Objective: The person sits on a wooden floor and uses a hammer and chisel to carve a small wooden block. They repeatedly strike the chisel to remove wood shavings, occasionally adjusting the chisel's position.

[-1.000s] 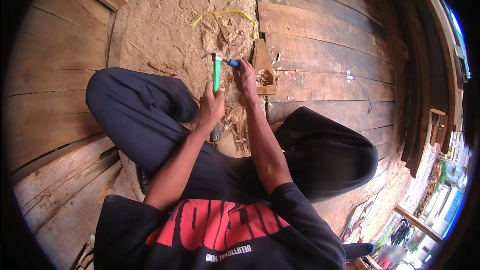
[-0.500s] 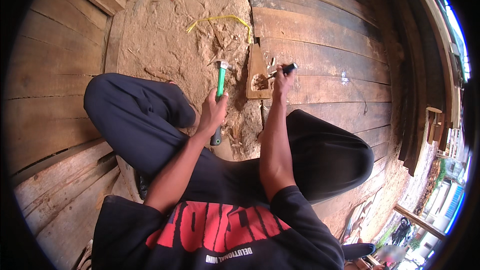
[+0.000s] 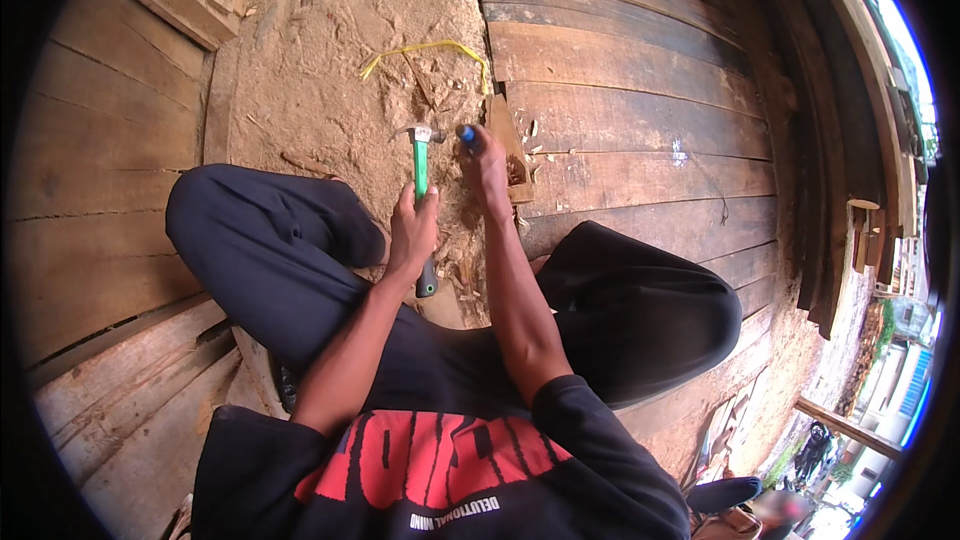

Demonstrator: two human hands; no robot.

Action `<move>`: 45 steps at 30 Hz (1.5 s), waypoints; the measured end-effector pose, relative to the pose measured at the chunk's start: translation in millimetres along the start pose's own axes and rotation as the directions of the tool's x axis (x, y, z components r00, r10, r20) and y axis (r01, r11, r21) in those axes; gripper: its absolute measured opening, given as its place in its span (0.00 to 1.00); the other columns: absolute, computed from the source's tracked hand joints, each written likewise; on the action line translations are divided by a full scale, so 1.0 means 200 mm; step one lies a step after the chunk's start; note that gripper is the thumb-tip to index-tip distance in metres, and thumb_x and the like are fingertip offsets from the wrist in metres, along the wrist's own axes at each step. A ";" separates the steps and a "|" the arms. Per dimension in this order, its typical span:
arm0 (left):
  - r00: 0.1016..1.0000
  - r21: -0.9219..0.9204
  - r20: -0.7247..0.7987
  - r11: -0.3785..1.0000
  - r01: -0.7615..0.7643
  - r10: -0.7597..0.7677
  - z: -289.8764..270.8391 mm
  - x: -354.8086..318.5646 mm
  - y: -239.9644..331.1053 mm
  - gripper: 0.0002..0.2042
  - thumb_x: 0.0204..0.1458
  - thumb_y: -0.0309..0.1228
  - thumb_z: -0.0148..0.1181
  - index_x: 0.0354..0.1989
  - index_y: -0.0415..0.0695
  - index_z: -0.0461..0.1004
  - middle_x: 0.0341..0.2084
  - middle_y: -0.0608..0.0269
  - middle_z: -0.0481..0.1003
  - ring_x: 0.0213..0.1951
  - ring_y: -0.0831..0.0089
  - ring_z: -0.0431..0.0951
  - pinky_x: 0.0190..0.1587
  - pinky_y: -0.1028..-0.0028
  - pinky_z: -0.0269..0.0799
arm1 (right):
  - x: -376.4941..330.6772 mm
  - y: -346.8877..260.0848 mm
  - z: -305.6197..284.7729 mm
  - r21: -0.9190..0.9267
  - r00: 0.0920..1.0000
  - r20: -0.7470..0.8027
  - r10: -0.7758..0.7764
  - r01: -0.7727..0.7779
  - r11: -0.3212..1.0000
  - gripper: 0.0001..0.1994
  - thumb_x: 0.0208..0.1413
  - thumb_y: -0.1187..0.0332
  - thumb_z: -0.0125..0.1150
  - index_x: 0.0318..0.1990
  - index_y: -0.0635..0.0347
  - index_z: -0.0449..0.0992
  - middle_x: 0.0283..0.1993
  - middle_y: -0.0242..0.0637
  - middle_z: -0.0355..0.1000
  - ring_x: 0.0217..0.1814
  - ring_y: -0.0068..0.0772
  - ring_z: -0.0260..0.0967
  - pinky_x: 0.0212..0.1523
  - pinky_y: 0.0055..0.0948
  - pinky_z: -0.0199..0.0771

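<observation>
Wooden block (image 3: 508, 136), lying at the edge of the planks (image 3: 630, 125) beside the right hand (image 3: 486, 172), which grips a blue-handled tool (image 3: 468, 135) while the left hand (image 3: 414, 230) grips a hammer (image 3: 420, 168), already bears a hollow (image 3: 516, 174), any remaining cutting being indeterminable.

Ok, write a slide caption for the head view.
The left hand grips a green-handled hammer while the right hand holds a blue-handled tool near a hollowed wooden block.

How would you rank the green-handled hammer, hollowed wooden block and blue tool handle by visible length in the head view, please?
1. Green-handled hammer, partly covered by the left hand.
2. Hollowed wooden block, partly behind the right hand.
3. Blue tool handle, only partly showing.
</observation>
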State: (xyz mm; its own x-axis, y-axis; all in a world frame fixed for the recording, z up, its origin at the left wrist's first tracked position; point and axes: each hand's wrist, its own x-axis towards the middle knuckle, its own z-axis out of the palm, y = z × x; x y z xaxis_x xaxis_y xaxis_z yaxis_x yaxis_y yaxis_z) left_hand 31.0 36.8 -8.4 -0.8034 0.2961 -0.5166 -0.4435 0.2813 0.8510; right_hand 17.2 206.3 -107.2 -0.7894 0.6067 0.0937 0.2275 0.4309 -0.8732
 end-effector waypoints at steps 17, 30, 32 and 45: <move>0.998 -0.177 0.001 0.983 -0.055 0.056 0.00 -0.03 0.02 0.15 0.67 0.42 0.44 0.42 0.41 0.66 0.19 0.67 0.66 0.17 0.77 0.67 0.18 0.73 0.61 | -0.04 0.00 0.07 -0.087 0.976 -0.009 -0.217 0.216 0.973 0.15 0.45 0.78 0.65 0.44 0.63 0.76 0.39 0.49 0.73 0.42 0.55 0.70 0.45 0.43 0.72; 0.980 0.066 -0.105 0.984 -0.165 0.171 0.02 -0.02 -0.08 0.17 0.66 0.38 0.44 0.53 0.37 0.66 0.19 0.58 0.70 0.20 0.66 0.71 0.25 0.66 0.66 | -0.07 0.06 0.08 -0.128 0.964 -0.077 -0.255 0.244 0.961 0.17 0.48 0.72 0.69 0.46 0.67 0.76 0.46 0.50 0.76 0.53 0.52 0.71 0.55 0.43 0.70; 0.975 0.162 -0.094 0.969 -0.185 0.202 0.02 0.01 -0.14 0.16 0.66 0.37 0.44 0.53 0.36 0.67 0.20 0.55 0.71 0.21 0.63 0.72 0.26 0.64 0.66 | -0.06 0.06 0.08 -0.134 0.962 -0.091 -0.258 0.245 0.960 0.18 0.47 0.72 0.69 0.47 0.67 0.75 0.45 0.50 0.76 0.51 0.53 0.71 0.54 0.43 0.71; 0.970 0.088 -0.096 0.973 -0.215 0.223 0.00 0.00 -0.07 0.15 0.65 0.39 0.47 0.42 0.37 0.69 0.23 0.59 0.70 0.24 0.68 0.71 0.30 0.66 0.66 | -0.06 0.12 0.10 -0.091 0.950 -0.144 -0.276 0.265 0.960 0.19 0.45 0.78 0.68 0.47 0.64 0.73 0.44 0.51 0.73 0.46 0.55 0.70 0.47 0.43 0.72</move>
State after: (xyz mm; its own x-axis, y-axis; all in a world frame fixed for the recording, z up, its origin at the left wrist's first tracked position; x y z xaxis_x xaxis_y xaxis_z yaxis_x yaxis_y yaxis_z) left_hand 36.7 33.4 -21.1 -0.9164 0.2621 -0.3026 -0.2240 0.2906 0.9303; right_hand 21.6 196.6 -139.4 -0.7311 0.5533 0.3991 0.0608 0.6356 -0.7696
